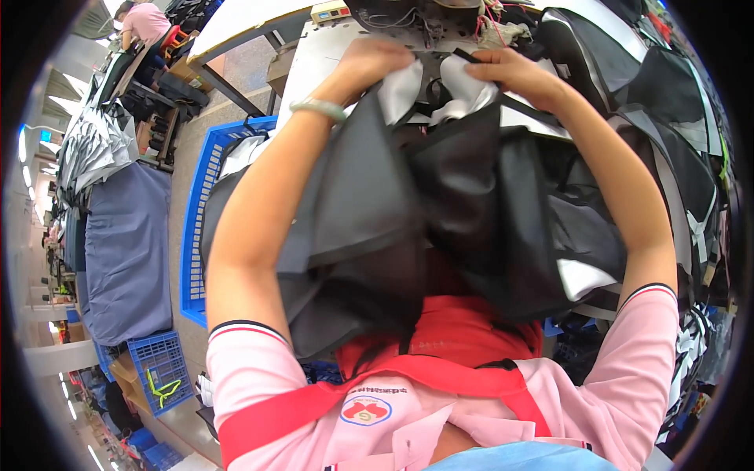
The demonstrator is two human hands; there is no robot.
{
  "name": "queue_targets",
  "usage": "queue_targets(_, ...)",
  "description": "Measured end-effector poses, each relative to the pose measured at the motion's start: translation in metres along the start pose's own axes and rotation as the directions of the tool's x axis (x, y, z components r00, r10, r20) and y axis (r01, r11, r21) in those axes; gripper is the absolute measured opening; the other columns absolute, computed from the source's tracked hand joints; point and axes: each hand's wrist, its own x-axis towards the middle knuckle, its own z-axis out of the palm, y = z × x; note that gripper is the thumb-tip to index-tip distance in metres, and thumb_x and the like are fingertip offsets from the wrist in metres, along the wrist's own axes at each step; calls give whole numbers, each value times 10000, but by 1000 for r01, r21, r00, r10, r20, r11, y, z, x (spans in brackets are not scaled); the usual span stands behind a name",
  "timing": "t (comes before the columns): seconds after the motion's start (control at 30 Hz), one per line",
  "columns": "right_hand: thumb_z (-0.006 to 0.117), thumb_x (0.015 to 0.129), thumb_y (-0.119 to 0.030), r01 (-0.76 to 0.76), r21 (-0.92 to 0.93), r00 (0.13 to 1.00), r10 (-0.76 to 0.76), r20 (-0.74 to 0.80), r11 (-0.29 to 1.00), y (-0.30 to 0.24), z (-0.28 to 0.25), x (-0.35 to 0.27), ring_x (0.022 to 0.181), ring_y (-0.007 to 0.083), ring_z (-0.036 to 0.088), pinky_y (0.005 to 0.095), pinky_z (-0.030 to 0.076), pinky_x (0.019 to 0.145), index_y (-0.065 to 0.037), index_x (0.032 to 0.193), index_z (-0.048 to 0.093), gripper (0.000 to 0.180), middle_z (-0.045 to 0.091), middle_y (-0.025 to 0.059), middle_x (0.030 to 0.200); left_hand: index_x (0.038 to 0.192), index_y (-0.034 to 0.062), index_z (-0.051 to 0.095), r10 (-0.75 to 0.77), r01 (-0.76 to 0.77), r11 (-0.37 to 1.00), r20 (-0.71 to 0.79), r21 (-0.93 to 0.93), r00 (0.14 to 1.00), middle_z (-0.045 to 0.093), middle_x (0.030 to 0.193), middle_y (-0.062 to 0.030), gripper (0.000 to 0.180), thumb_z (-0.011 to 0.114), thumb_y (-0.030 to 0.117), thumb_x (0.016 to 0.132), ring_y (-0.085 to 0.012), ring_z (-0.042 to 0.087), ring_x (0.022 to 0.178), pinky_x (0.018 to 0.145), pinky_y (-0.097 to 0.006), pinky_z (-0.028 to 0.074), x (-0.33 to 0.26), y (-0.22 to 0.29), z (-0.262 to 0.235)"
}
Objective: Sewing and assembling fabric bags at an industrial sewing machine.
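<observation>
Black fabric [357,180] with white backing hangs over the front of a light worktable and down onto my red apron [452,326]. My left hand [373,63] is closed on its upper left edge, where a white patch [400,90] shows. With fingers pinched, my right hand [514,74] grips the upper right edge beside another white patch [465,82]. A small black strip sticks out at those fingertips. The lower folds are blurred, and I cannot tell whether both hands hold one piece or two.
A blue plastic basket [192,267] stands left of the worktable [310,55]. Wires and a dark machine [416,16] sit at the far edge. Black fabric pieces [664,82] are piled at right. Farther left are a grey cloth cover [129,243], a blue crate [161,369] and a seated person [145,23].
</observation>
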Motion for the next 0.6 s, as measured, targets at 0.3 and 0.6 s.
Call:
queue_targets(0.3, 642, 901, -337, 239, -296, 969, -206, 138, 925, 14, 128, -108, 787, 234, 592, 350, 464, 760, -61, 969, 636, 285, 621, 77, 809, 1105, -9, 666, -326, -30, 842, 552, 539, 767, 676, 946, -192, 355, 690, 221, 836, -276, 666, 902, 827, -366, 508, -218, -74, -24)
queue_targets(0.6, 771, 733, -360, 333, -589, 942, -286, 175, 737, 20, 187, -206, 1303, 391, 354, 476, 295, 1063, -133, 1347, 482, 716, 344, 202, 1445, 1466, -54, 221, -25, -114, 917, 340, 382, 940, 400, 1408, -300, 1028, 791, 383, 730, -372, 392, 1332, 1090, -362, 333, -156, -29, 40)
